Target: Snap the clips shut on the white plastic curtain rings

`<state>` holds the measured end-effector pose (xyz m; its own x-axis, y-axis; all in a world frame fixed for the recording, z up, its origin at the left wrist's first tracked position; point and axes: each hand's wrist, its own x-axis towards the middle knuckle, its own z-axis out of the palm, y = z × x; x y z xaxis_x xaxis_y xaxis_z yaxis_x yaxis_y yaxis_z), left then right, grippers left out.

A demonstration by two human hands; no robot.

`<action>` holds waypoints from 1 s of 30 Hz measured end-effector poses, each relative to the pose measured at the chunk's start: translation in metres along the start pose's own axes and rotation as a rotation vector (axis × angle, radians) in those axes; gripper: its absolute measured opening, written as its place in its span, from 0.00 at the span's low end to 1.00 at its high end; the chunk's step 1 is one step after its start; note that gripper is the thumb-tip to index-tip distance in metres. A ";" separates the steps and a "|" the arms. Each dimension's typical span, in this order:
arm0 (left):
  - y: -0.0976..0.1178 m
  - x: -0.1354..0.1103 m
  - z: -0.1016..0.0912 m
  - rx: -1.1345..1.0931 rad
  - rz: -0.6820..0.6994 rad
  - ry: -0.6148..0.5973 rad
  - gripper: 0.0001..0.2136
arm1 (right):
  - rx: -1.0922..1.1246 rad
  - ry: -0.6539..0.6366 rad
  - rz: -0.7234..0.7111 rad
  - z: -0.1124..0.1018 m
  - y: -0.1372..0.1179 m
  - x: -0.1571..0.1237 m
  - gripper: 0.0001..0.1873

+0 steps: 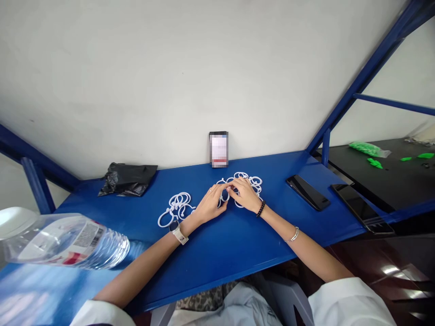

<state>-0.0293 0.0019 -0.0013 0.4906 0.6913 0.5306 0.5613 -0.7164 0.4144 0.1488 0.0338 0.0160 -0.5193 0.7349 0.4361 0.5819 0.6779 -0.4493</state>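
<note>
My left hand [211, 203] and my right hand [245, 194] meet above the blue table, fingertips nearly touching. Between them is a white plastic ring [224, 195], like a shower curtain ring, which the fingers of both hands pinch. Just beyond and under my right hand lies a loose group of similar white rings [255, 181], partly covered by it. A second heap of white rings [180, 200] rests to the left, beside my left wrist. Small knobs show on some rings. My fingers hide part of the held ring.
A large clear bottle [78, 242] stands at the near left. Behind it lies a black plastic bag [128, 179]. A phone [219, 150] leans on the wall; a dark phone [307, 192] and another dark device [362, 208] lie right. Blue frame bars [360, 81] flank the table [217, 262].
</note>
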 end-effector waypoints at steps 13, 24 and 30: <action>-0.004 -0.003 0.004 0.049 0.014 0.057 0.25 | 0.125 0.047 0.047 0.012 0.005 0.000 0.04; -0.010 0.000 -0.003 -0.048 -0.240 0.211 0.09 | 0.387 0.166 0.087 0.006 0.001 0.001 0.06; -0.007 0.000 -0.006 -0.239 -0.221 0.147 0.12 | 0.610 0.112 0.115 0.007 0.001 0.000 0.10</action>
<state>-0.0373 0.0068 0.0001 0.2638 0.8233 0.5026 0.4630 -0.5651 0.6828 0.1449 0.0344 0.0105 -0.3868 0.8195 0.4228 0.1509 0.5085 -0.8477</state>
